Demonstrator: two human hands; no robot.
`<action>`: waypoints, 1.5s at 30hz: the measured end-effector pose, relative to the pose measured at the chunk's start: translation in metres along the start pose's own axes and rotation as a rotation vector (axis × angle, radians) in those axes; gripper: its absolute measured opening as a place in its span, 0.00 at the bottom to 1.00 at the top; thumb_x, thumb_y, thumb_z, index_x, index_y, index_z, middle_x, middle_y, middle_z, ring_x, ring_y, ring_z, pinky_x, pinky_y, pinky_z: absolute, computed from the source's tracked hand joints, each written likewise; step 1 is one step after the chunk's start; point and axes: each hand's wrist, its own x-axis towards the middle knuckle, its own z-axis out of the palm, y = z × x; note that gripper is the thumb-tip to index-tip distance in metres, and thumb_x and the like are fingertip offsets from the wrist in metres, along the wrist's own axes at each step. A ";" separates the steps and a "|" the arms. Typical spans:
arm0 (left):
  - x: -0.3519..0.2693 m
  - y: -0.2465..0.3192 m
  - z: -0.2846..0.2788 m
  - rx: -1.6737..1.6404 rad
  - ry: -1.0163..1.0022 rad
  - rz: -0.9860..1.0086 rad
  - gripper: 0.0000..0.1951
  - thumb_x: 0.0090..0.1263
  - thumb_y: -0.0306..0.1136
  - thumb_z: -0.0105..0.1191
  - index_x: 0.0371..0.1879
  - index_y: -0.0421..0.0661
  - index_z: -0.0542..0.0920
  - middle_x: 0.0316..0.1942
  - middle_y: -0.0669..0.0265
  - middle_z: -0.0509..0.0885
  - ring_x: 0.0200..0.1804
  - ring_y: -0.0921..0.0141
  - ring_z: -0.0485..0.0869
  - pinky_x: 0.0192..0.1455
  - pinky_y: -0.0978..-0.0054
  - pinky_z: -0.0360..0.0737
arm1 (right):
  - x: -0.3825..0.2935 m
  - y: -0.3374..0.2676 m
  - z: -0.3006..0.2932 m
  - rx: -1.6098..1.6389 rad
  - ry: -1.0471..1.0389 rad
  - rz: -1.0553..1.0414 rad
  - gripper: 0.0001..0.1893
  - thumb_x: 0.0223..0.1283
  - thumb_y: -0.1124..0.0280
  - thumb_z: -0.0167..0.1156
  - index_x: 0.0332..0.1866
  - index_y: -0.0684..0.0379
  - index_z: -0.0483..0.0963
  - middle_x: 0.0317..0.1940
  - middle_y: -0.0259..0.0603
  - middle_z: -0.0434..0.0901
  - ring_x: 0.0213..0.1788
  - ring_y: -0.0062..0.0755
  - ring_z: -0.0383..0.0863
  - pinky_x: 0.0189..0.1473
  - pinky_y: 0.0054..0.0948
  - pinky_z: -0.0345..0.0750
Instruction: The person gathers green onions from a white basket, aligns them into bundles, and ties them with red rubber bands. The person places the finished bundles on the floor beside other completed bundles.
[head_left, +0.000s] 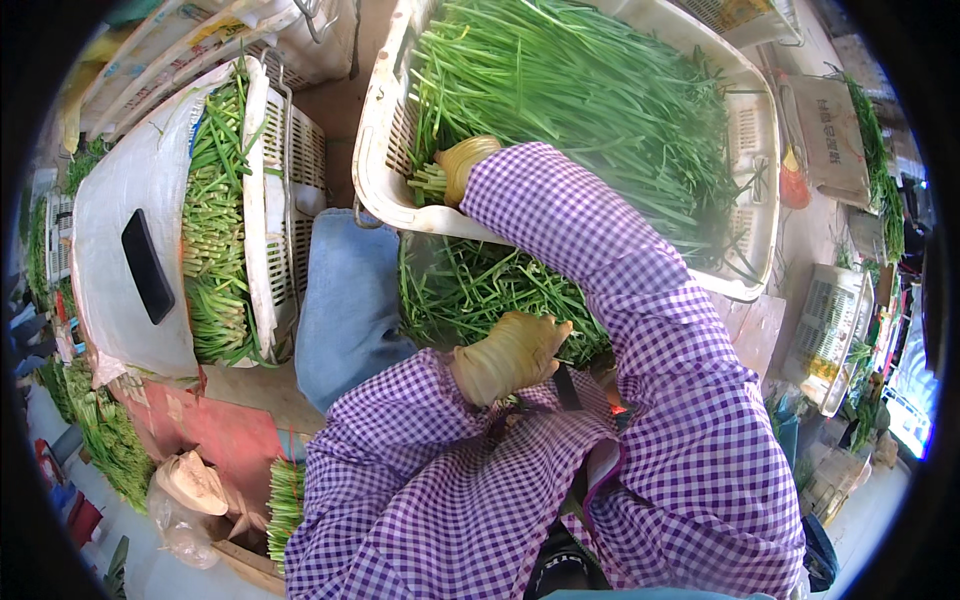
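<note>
My right hand (469, 166), in a yellowish glove, reaches into the near left corner of a white plastic crate (390, 214). Its fingers curl over the cut stem ends of garlic chives (555, 97), which fill the crate with leaves pointing right; the fingertips are hidden. My left hand (514, 356), gloved too, hovers in front of my lap, palm turned partly down. Its fingers are a little apart and no held thing shows. Beneath and beyond it lies a heap of loose green leaves (487, 289), below the crate's near edge.
Left of my denim-covered knee (349, 300), a second crate (259, 217) holds packed chives. A white woven sheet (120, 202) partly covers it, with a black phone (148, 266) on top. A cardboard piece (836, 142) and another crate (829, 337) stand right.
</note>
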 end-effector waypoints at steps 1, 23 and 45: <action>0.002 0.000 0.001 0.004 -0.014 -0.002 0.34 0.74 0.46 0.50 0.76 0.44 0.61 0.66 0.51 0.76 0.55 0.58 0.85 0.52 0.59 0.85 | 0.008 -0.003 -0.001 -0.022 -0.062 0.044 0.49 0.47 0.52 0.73 0.77 0.54 0.62 0.66 0.49 0.77 0.64 0.44 0.80 0.64 0.39 0.77; 0.018 -0.031 -0.088 -0.511 1.435 -0.251 0.53 0.54 0.39 0.74 0.77 0.42 0.54 0.70 0.49 0.67 0.69 0.55 0.72 0.76 0.61 0.69 | -0.179 0.133 -0.041 0.777 0.337 -0.422 0.49 0.40 0.65 0.79 0.75 0.55 0.65 0.65 0.45 0.77 0.67 0.39 0.75 0.71 0.42 0.72; 0.088 -0.132 -0.179 -1.703 0.905 0.456 0.46 0.68 0.40 0.64 0.80 0.43 0.50 0.80 0.51 0.56 0.78 0.60 0.62 0.79 0.60 0.65 | -0.319 0.125 0.029 1.196 1.221 -0.359 0.33 0.62 0.73 0.61 0.74 0.59 0.63 0.54 0.42 0.83 0.50 0.29 0.84 0.56 0.34 0.83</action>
